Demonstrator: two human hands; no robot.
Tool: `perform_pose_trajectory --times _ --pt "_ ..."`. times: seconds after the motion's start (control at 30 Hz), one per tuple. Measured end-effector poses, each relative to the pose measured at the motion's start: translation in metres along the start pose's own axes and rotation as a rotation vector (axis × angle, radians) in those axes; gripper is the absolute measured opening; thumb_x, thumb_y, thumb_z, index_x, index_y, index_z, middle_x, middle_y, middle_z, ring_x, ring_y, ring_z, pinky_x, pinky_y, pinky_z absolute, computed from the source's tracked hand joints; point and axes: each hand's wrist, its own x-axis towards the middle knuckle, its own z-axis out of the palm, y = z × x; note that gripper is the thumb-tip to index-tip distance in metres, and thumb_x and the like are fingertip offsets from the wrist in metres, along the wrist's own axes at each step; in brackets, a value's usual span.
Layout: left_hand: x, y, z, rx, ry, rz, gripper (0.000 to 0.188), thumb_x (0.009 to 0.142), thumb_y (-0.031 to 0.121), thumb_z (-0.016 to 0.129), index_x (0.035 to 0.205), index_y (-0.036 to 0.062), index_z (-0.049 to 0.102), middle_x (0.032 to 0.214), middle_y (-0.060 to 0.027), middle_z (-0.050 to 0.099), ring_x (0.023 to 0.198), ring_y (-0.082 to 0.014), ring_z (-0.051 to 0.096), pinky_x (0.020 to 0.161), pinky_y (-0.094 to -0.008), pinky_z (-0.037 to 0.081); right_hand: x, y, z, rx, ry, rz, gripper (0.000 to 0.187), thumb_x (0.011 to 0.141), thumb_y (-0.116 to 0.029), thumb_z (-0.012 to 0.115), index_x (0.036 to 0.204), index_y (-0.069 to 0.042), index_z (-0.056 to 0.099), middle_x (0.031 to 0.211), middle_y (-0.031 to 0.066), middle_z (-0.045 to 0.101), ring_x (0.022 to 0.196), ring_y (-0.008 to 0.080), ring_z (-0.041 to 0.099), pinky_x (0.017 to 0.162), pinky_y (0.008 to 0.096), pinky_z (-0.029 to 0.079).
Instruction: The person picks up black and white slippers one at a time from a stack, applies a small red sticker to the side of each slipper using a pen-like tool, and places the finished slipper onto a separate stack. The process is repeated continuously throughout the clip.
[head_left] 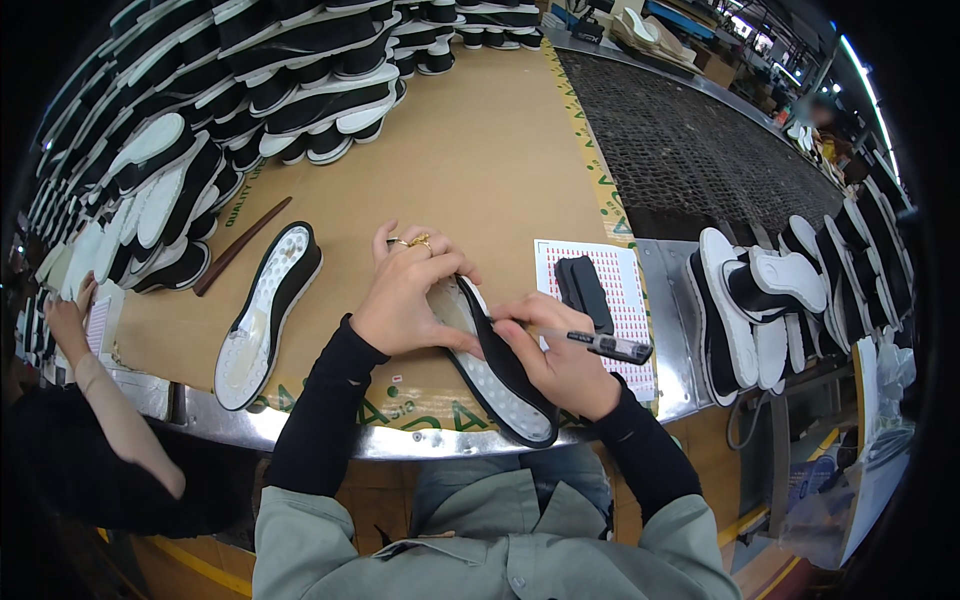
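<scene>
A black shoe sole (510,385) with a white, dimpled inside lies slanted in front of me, its near end reaching the table's front edge. My left hand (415,295) is closed over its upper half, thumb across the inside and fingers at the far end. Against its right side rests my right hand (565,360), which grips a pen (618,347); the capped-looking end points right and the tip is hidden by the sole and fingers. Left of my hands, a second sole (268,310) lies dimpled side up, with a yellowish patch toward its near end.
A sheet with red marks (635,290) lies right, under a black block (583,290). A brown strip (240,247) lies left. Stacked soles (310,90) rise at the back left; more soles (730,310) stand right, near a dark mesh belt (690,130). A co-worker's arm (120,410) reaches in left.
</scene>
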Motion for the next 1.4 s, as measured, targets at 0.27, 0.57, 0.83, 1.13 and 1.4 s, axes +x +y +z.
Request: perform_pose_trajectory --times 0.27,0.57,0.83,1.13,1.4 --pt "0.000 0.000 0.000 -0.015 -0.013 -0.022 0.061 0.040 0.045 0.088 0.090 0.0174 0.068 0.095 0.0023 0.058 0.110 -0.0246 0.051 0.111 -0.0545 0.012 0.009 0.003 -0.005 0.004 -0.024 -0.097 0.011 0.087 -0.012 0.065 0.087 -0.002 0.061 0.084 0.0121 0.061 0.078 0.0309 0.057 0.070 0.0385 0.045" --pt "0.000 -0.001 0.002 0.011 -0.003 -0.013 0.064 0.039 0.050 0.088 0.090 0.0174 0.068 0.094 0.0022 0.058 0.109 -0.0248 0.051 0.111 -0.0550 0.012 -0.006 0.004 -0.025 -0.045 -0.181 -0.065 0.014 0.086 -0.012 0.068 0.082 -0.001 0.060 0.079 0.0102 0.058 0.076 0.0300 0.056 0.067 0.0379 0.044" --pt "0.000 0.000 0.000 0.005 -0.002 -0.017 0.063 0.041 0.054 0.088 0.086 0.0170 0.066 0.091 0.0030 0.058 0.110 -0.0256 0.051 0.109 -0.0593 0.011 -0.003 0.005 -0.025 -0.050 -0.220 -0.022 0.008 0.087 -0.008 0.065 0.086 -0.001 0.061 0.085 0.0096 0.061 0.084 0.0287 0.058 0.074 0.0372 0.046" --pt "0.002 0.001 0.000 0.004 -0.003 -0.013 0.064 0.039 0.053 0.089 0.087 0.0172 0.067 0.092 0.0032 0.059 0.109 -0.0251 0.052 0.109 -0.0585 0.011 0.000 0.002 -0.023 -0.027 -0.156 -0.009 0.015 0.085 -0.011 0.068 0.079 0.002 0.063 0.081 0.0120 0.062 0.078 0.0315 0.058 0.068 0.0392 0.046" --pt "0.001 0.002 0.000 0.033 -0.004 -0.014 0.065 0.039 0.055 0.087 0.087 0.0167 0.068 0.091 0.0018 0.058 0.107 -0.0250 0.052 0.110 -0.0563 0.012 -0.007 0.005 -0.024 -0.027 -0.142 -0.038 0.013 0.085 -0.011 0.067 0.083 0.001 0.063 0.081 0.0120 0.061 0.080 0.0323 0.058 0.070 0.0392 0.045"
